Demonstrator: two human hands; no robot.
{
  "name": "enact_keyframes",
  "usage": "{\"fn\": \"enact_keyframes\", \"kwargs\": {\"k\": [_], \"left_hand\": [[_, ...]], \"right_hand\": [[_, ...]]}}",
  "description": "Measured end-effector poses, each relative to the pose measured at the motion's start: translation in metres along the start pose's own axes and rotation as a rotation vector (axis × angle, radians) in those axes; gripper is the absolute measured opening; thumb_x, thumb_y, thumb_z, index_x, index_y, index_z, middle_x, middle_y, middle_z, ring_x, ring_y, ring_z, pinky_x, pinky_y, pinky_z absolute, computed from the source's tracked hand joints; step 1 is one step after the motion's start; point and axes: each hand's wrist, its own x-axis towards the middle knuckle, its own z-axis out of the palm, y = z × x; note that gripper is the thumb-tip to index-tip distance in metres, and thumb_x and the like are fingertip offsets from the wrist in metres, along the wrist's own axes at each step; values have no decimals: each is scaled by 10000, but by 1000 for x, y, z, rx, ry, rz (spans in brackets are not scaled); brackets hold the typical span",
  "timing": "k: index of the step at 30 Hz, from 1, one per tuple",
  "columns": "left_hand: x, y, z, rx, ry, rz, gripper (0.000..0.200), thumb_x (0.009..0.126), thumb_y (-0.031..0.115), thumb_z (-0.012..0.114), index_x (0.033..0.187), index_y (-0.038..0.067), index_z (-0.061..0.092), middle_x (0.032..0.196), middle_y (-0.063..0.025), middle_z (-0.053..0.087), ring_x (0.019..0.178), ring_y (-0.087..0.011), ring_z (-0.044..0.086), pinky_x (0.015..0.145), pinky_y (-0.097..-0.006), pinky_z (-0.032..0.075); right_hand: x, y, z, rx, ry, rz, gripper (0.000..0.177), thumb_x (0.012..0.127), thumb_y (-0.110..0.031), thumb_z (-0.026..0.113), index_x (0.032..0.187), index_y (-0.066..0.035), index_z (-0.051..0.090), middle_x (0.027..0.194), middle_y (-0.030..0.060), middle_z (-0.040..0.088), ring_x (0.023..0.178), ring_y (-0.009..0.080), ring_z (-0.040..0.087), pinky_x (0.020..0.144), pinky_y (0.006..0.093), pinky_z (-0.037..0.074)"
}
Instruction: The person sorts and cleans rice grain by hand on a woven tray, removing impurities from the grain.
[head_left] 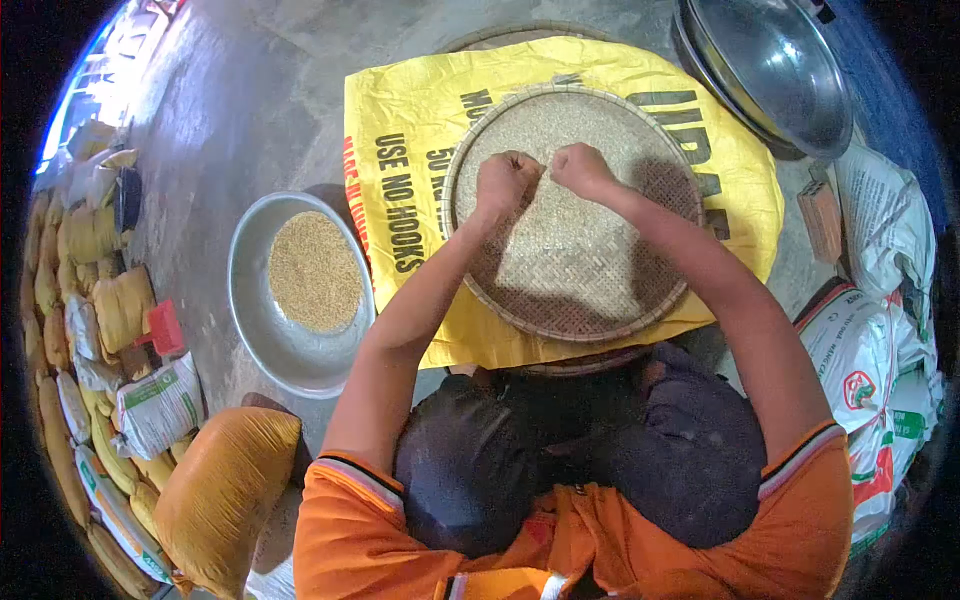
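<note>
A round woven bamboo tray [590, 322] rests on a printed yellow sack [370, 110] in front of my knees. Pale grain [570, 225] is spread over its middle and far side, while the weave shows bare at the near edge. Above the grain, my left hand [508, 183] is closed, its fingers curled in. Close beside it, my right hand [582, 170] is also closed in a fist. Anything inside either hand is hidden. To the left of the sack stands a metal basin [255, 335] holding golden grain [315, 275].
Large metal bowls [775, 70] stand at the upper right. Filled white sacks [850, 340] and a brick [822, 220] lie on the right. Stacked sacks line the left, with a full orange-yellow sack [225, 490] and a red scoop-like object [163, 328] there.
</note>
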Motion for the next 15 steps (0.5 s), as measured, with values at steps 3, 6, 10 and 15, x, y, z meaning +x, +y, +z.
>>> {"fn": "enact_keyframes", "kwargs": {"k": [3,6,10,15], "left_hand": [[12,-13,4,-35,41,28,178,851,101,663,708,-1,631,605,-13,573,513,-68,488,449,-242,397],[9,-6,6,-80,26,11,182,864,96,678,723,-10,634,606,-34,581,485,-87,493,416,-255,388],[11,-1,10,-457,-59,-161,110,810,31,700,731,-36,661,584,-58,592,445,-96,489,375,-229,349],[31,-21,9,-532,-143,-147,74,766,-21,675,697,-42,659,597,-72,616,448,-132,515,411,-255,388]], "right_hand": [[3,3,-1,-4,-31,0,165,774,-164,551,749,-40,659,717,152,645,644,272,632,656,410,513],[-1,1,-10,132,-69,25,183,782,-178,555,733,-19,632,677,138,621,609,244,625,608,384,506],[-5,12,-18,559,-124,218,200,778,-196,576,733,-4,613,655,116,613,551,191,605,544,345,488],[7,32,4,-67,53,-97,141,745,-158,623,727,-19,639,677,153,645,604,285,643,592,394,505]]}}
